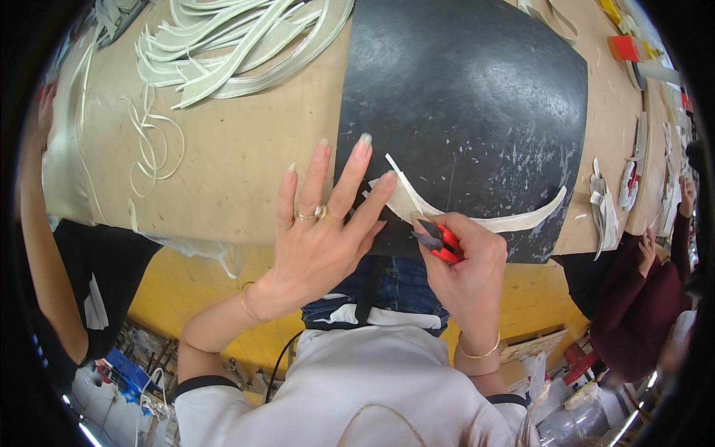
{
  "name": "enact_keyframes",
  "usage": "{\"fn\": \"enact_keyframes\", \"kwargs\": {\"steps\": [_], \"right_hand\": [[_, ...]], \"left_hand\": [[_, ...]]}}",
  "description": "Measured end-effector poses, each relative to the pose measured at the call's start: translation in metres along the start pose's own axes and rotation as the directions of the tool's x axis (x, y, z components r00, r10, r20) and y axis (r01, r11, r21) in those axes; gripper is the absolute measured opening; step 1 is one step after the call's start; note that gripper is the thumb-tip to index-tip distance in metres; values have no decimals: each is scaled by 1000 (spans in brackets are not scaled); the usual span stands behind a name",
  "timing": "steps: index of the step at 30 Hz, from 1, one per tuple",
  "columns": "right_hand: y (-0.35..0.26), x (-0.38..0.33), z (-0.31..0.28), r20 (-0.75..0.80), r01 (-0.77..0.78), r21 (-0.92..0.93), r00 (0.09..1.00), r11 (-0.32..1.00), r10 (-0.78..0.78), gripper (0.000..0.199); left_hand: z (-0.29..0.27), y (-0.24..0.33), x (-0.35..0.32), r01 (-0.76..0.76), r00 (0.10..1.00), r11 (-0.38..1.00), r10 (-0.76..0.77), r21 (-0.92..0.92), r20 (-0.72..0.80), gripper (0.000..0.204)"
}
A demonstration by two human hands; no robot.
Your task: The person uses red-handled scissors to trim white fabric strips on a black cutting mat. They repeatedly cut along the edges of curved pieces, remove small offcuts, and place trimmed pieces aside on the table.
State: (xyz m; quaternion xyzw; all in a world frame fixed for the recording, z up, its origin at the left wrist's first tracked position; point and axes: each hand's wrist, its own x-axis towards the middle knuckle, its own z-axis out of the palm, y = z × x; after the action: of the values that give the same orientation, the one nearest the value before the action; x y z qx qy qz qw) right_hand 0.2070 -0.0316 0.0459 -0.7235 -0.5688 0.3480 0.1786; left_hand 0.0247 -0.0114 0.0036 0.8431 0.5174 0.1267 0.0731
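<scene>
A curved white strip lies near the front edge of a black mat, with a narrow tape end standing off its left part. My left hand is spread palm down, its index fingertip on the strip's left end. My right hand is closed round a small red-and-black hand tool, which looks like thread snips. Its dark tip points left, and the fingertips are at the strip's near edge. Whether the fingers also pinch the tape is hidden.
A pile of pale curved strips lies at the back left, with loose white cord nearer me. On the right are white scraps, a white-and-red tool and a red-orange container. Other people sit at both sides.
</scene>
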Motion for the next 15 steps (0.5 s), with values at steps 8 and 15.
{"fn": "enact_keyframes", "kwargs": {"steps": [8, 15], "right_hand": [[-1, 3, -4, 28, -46, 15, 999, 999, 46, 14], [6, 1, -7, -14, -57, 83, 998, 995, 59, 12]], "left_hand": [[2, 6, -8, -202, 959, 976, 214, -83, 185, 48], [5, 7, -6, -156, 974, 979, 175, -133, 143, 61]]}}
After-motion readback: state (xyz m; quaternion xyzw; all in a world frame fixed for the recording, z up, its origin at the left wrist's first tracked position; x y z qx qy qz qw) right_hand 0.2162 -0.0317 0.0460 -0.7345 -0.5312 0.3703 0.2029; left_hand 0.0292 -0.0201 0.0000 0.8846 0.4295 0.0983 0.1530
